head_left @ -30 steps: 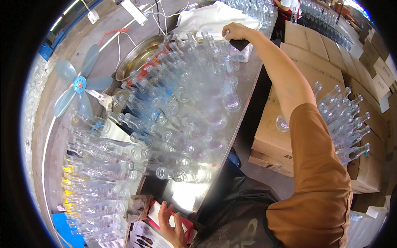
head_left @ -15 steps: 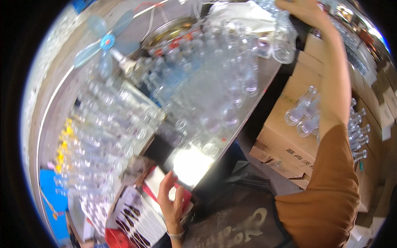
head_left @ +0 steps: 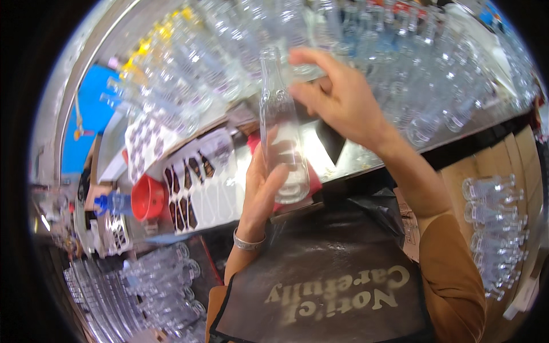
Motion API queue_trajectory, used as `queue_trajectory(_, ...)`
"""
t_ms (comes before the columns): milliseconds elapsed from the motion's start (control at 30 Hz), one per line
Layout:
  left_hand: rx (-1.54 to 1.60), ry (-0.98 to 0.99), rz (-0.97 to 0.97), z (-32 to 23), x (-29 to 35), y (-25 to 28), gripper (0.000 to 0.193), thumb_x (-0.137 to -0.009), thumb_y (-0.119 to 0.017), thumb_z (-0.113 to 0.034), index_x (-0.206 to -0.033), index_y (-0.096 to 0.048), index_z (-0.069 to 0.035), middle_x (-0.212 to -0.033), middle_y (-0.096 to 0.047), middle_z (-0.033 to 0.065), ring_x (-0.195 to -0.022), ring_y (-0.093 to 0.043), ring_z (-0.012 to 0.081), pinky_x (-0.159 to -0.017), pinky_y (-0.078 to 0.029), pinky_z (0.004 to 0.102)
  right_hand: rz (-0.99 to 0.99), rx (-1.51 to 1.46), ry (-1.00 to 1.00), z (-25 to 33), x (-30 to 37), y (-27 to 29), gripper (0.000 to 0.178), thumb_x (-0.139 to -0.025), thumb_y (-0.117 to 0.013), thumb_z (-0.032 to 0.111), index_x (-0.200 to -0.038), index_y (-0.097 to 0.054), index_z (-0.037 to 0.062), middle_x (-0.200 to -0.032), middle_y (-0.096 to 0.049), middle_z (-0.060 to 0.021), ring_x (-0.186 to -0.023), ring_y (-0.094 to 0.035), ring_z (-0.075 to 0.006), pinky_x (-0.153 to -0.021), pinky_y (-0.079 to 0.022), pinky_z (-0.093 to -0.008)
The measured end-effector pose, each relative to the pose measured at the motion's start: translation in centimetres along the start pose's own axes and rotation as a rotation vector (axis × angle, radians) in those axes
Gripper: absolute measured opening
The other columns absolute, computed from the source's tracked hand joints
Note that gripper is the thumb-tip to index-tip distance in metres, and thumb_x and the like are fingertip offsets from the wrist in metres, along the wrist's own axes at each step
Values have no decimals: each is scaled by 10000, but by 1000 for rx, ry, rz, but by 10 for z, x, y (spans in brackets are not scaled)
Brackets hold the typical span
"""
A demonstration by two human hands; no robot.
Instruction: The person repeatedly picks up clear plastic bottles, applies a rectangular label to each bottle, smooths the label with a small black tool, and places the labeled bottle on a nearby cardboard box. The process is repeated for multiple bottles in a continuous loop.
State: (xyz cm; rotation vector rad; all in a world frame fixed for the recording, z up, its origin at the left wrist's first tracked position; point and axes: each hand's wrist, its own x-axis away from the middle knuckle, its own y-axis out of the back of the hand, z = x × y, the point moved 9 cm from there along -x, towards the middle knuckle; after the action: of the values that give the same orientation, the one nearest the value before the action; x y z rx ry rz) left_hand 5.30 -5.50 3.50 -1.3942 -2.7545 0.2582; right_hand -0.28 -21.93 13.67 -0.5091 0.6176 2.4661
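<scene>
A tall see-through glass bottle (head_left: 279,108) stands upright, slightly tilted, in front of me. My left hand (head_left: 262,188) is wrapped round its lower body, and some fingers show through the glass. To the right of the bottle's neck is my right hand (head_left: 346,100), slightly blurred. Its thumb and forefinger are spread apart, close to the glass, with nothing seen between them. Just left of my left hand lies a white sheet with dark tie-shaped stickers (head_left: 200,177), part of its stickers peeled off. A red pad is partly hidden behind the bottle.
Rows of glass bottles (head_left: 434,68) crowd the metal table. A red bowl (head_left: 148,197) and a blue-topped spray bottle (head_left: 114,203) stand at the left. More bottles (head_left: 163,286) lie at the lower left. Others (head_left: 494,228) rest on cardboard boxes at the right.
My right hand has come back from the far right end of the table. A glass bottle is now in my left hand, which was empty. The view has swung left.
</scene>
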Motion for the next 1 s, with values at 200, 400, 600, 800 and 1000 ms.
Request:
queue_trajectory(200,-217,71,-182,26,18,47,660,-1054,-512,-330,-1562,-258,7,-1428,-493,192,-1208,-571,254,-1005,-450,353,276,-52,-218,-57,93,-92,489,-933,-694,244,-1326,-558,-14,-1272,-633,-144,-667,-609,-143,-652,-504,-298)
queue_trajectory(400,-391,38,-218,15,34,54,660,-1048,-546,-272,-1565,-252,14,-1526,-413,207,-1353,-477,278,-1087,-398,375,327,153,14,-69,99,-115,429,-988,-616,200,-1349,-535,-18,-1192,-631,-158,-771,-625,-165,-716,-500,-301)
queue_trajectory(600,-460,-75,-325,15,40,73,584,-957,-641,-132,-1483,-426,2,-1370,-561,154,-1197,-583,219,-961,-475,354,210,48,-299,-81,97,-96,415,-990,-618,206,-1334,-550,-17,-1133,-632,-152,-820,-632,-199,-690,-520,-305)
queue_trajectory(800,-547,-55,-239,26,30,57,589,-922,-685,-63,-1469,-471,-27,-1384,-554,117,-1108,-600,162,-882,-529,290,213,11,-295,-81,102,-97,426,-969,-659,172,-1330,-551,-26,-1165,-636,-121,-666,-591,-109,-616,-498,-269)
queue_trajectory(1000,-401,-69,-285,32,35,58,586,-905,-694,-32,-1454,-493,-45,-1408,-537,103,-1184,-578,170,-893,-528,295,235,-85,-411,-94,106,-98,440,-899,-717,184,-1266,-601,-27,-1042,-662,-142,-656,-604,-142,-659,-498,-308)
